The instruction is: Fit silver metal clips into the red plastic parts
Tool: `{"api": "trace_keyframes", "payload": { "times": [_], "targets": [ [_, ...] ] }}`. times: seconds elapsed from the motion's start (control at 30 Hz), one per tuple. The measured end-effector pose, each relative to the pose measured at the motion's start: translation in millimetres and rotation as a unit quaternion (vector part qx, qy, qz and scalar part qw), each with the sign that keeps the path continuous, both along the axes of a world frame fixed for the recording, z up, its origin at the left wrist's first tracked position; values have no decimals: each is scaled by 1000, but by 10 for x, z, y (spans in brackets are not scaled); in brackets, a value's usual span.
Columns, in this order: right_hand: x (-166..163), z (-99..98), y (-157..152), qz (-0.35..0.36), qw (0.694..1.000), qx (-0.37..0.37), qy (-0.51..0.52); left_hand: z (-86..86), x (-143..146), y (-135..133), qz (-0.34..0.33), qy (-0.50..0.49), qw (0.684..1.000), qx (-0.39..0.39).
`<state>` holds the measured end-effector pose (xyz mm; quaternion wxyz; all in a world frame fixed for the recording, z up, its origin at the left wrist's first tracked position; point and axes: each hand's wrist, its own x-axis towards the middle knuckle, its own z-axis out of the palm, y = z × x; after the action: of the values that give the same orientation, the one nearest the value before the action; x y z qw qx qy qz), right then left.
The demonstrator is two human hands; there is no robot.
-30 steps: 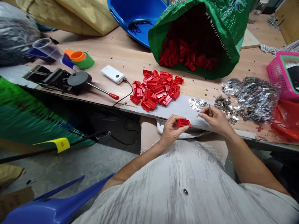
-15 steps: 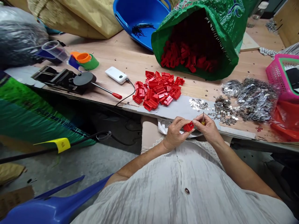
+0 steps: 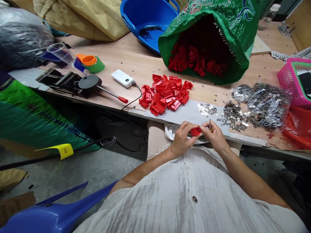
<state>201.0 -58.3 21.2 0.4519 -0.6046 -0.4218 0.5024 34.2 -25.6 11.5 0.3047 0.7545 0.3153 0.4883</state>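
Observation:
My left hand (image 3: 182, 138) is closed around a small red plastic part (image 3: 195, 131), held just off the front edge of the table over my lap. Close against its right side is my right hand (image 3: 216, 137), its thumb and forefinger at the end of the part. Tucked in the right fingers is a small screwdriver-like tool (image 3: 210, 125) with a yellowish handle and a thin tip pointing up. Whether those fingertips also pinch a tiny piece cannot be made out. Beyond my hands lie a pile of similar red parts (image 3: 165, 94) and small flat metal pieces (image 3: 207, 109).
A green sack (image 3: 240, 61) of red parts lies open at the back beside a blue basin (image 3: 131, 24). Left are a power bank (image 3: 122, 78) and a lever press (image 3: 87, 82). Bagged metal pieces (image 3: 269, 103) and a pink basket (image 3: 289, 76) stand right.
The view has shifted slightly. The tool in my right hand stands a little more upright, and the right fingers have moved slightly at the red part. My left hand keeps its grip.

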Motion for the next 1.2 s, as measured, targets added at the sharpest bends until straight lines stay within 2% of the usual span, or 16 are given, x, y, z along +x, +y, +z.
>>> {"api": "trace_keyframes", "payload": {
  "times": [0.17,0.27,0.57,0.87,1.2],
  "targets": [
    [92,-13,-16,9,999,18,-45,16,21,11,2,-25,997,-67],
    [110,1,-10,5,996,36,-79,27,36,18,-3,-28,996,-81],
    [74,42,8,4,992,50,-115,-10,33,22,-24,-8,1000,-17],
    [35,51,-11,-12,986,60,-158,-4,38,22,-18,6,999,-27],
    [42,92,-10,-17,988,60,-143,-18,42,20,-17,12,1000,-18]
  ]
}}
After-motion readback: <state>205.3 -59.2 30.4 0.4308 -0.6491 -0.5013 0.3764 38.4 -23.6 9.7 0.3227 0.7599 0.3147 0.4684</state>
